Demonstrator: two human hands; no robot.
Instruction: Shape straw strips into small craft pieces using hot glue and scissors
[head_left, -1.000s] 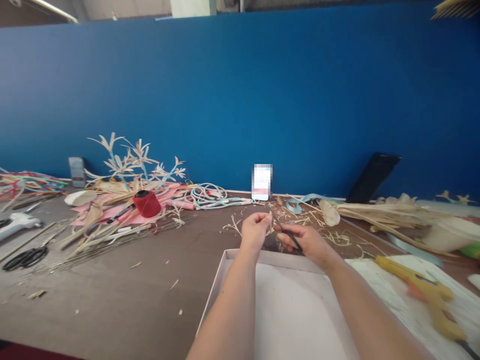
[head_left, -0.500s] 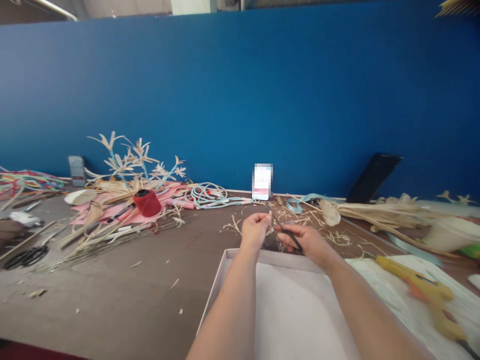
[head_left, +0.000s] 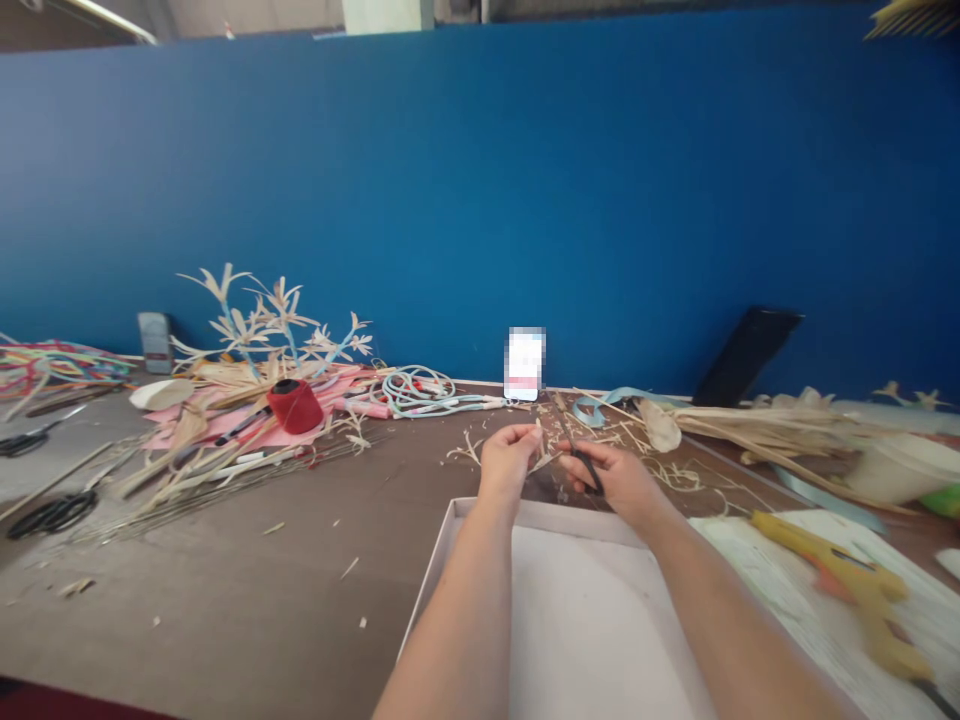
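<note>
My left hand is pinched around a pale husk strip, whose tip shows above the fingers. In my right hand is a pair of dark-handled scissors, blades pointing up and slightly left, a short gap from the strip. Whether the blades are apart is too small to make out. Thin pale offcuts lie scattered on the table behind and around both hands. Under my forearms sits a shallow white box lid.
On the right, a yellow glue gun lies on paper, near a white tub. A lit phone leans on the blue partition. To the left are a red thread spool, husk flowers and black-handled scissors.
My right hand has drawn the scissors slightly right, away from the strip. At the far left, another person's hand and a white object have gone from view, uncovering a second pair of scissors.
</note>
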